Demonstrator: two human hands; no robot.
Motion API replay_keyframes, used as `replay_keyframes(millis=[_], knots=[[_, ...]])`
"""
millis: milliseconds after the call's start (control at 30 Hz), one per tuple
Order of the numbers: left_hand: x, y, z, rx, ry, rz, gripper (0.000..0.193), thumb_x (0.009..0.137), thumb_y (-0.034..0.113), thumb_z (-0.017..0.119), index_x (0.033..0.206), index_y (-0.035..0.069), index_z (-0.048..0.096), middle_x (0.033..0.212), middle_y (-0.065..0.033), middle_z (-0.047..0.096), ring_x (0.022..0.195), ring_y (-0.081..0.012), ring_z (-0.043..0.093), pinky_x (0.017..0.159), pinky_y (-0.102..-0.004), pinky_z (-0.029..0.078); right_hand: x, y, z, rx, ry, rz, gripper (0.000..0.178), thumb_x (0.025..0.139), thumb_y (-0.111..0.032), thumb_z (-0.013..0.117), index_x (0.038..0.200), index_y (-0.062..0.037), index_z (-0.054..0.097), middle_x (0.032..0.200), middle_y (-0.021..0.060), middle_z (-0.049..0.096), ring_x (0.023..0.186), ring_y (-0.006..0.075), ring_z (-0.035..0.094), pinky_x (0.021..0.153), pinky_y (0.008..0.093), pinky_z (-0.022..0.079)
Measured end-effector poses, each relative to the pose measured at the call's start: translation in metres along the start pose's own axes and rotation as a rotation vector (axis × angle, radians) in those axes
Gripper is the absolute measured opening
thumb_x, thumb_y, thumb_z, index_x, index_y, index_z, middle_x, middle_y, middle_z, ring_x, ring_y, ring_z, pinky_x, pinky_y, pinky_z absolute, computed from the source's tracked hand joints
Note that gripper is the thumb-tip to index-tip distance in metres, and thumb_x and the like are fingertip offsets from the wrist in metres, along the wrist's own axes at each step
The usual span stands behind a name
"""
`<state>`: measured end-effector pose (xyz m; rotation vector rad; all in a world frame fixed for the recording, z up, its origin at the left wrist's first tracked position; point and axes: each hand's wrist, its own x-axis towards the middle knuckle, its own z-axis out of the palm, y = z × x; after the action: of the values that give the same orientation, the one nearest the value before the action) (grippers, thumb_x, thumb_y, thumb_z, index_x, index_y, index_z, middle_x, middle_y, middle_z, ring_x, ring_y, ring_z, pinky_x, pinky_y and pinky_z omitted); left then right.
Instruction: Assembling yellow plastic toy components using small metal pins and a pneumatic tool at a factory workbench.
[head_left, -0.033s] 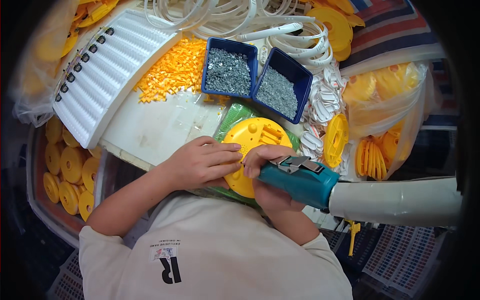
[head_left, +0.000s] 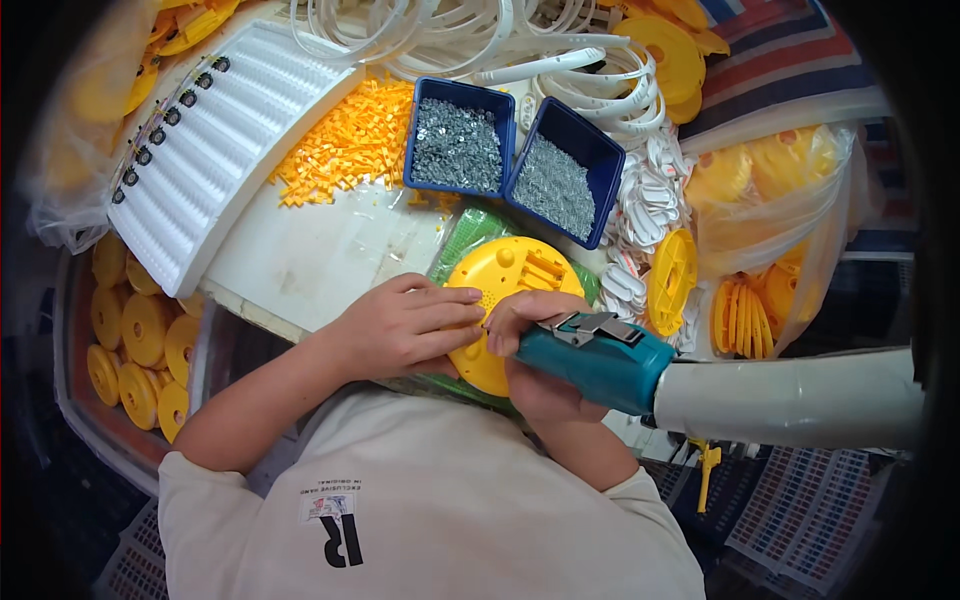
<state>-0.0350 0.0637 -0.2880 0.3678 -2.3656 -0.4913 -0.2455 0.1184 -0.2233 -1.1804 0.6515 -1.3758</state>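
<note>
A round yellow plastic housing point(head_left: 497, 262), with raised posts, a slotted recess and a patch of small holes, lies on a green pad point(head_left: 478, 226) right in front of me. My left hand point(head_left: 405, 325) rests on its left side, fingers stretched over the surface and fingertips close to the middle. My right hand point(head_left: 530, 320) is wrapped round a teal power screwdriver point(head_left: 590, 365) with a metal lever; a thick white-wrapped sleeve point(head_left: 790, 400) runs from its rear to the right. The driver's tip, between my two hands, is mostly covered by my fingers.
Two blue bins point(head_left: 460, 185) point(head_left: 600, 220) of small metal parts stand beyond the housing. Orange plastic pieces point(head_left: 340, 140) and a white ribbed foam tray point(head_left: 230, 120) are at left. White straps point(head_left: 600, 90), small white parts point(head_left: 655, 180) and bagged yellow parts point(head_left: 770, 200) crowd the right.
</note>
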Motion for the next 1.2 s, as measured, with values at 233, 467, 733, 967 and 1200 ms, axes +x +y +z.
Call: replay_keyframes(millis=[233,467,733,967,1200], knots=[[0.002,0.003,-0.001,0.05,-0.042,0.009,0.052,0.086,0.041,0.076,0.128,0.011,0.068,0.137,-0.0055,0.067,0.136,-0.0226,0.06,0.1,-0.0397,0.05,0.001,-0.009,-0.001,0.046,0.106,-0.03,0.093,0.093,-0.075,0.043,0.136,0.006,0.057,0.09,0.0162,0.066,0.082,0.0245,0.062,0.082,0.0385,0.05],[0.048,0.019,-0.008,0.139,-0.282,0.029,0.078,0.075,0.05,0.086,0.139,0.011,0.061,0.152,-0.0111,0.056,0.143,-0.0252,0.054,0.112,-0.0454,0.045,0.05,-0.089,-0.027,-0.028,0.197,-0.264,0.088,0.103,-0.067,0.04,0.152,0.0067,0.041,0.103,0.0168,0.068,0.092,0.0216,0.065,0.091,0.0364,0.052],[0.123,0.008,-0.049,0.005,0.064,0.082,0.053,0.08,0.045,0.085,0.112,0.005,0.073,0.1,-0.0105,0.076,0.082,-0.0297,0.073,0.075,-0.0411,0.056,-0.001,-0.084,-0.066,-0.986,0.335,-0.345,0.064,0.099,-0.041,0.063,0.144,0.0036,0.055,0.14,0.0218,0.06,0.132,0.0344,0.057,0.115,0.0456,0.041],[0.115,0.01,-0.036,-0.05,0.076,-0.035,0.05,0.088,0.04,0.08,0.12,0.003,0.07,0.108,-0.0135,0.073,0.096,-0.0333,0.07,0.086,-0.0433,0.053,-0.022,-0.049,-0.057,-1.008,0.314,-0.325,0.058,0.096,-0.036,0.077,0.138,-0.0009,0.061,0.135,0.0207,0.062,0.126,0.036,0.061,0.108,0.0438,0.048],[0.097,0.01,-0.023,0.041,0.131,-0.068,0.061,0.091,0.043,0.077,0.134,0.003,0.061,0.122,-0.0141,0.069,0.11,-0.0338,0.065,0.095,-0.0459,0.048,-0.018,-0.051,-0.056,-1.029,0.28,-0.305,0.058,0.089,-0.036,0.082,0.133,-0.0027,0.067,0.13,0.0175,0.064,0.118,0.0337,0.064,0.102,0.0422,0.051]])
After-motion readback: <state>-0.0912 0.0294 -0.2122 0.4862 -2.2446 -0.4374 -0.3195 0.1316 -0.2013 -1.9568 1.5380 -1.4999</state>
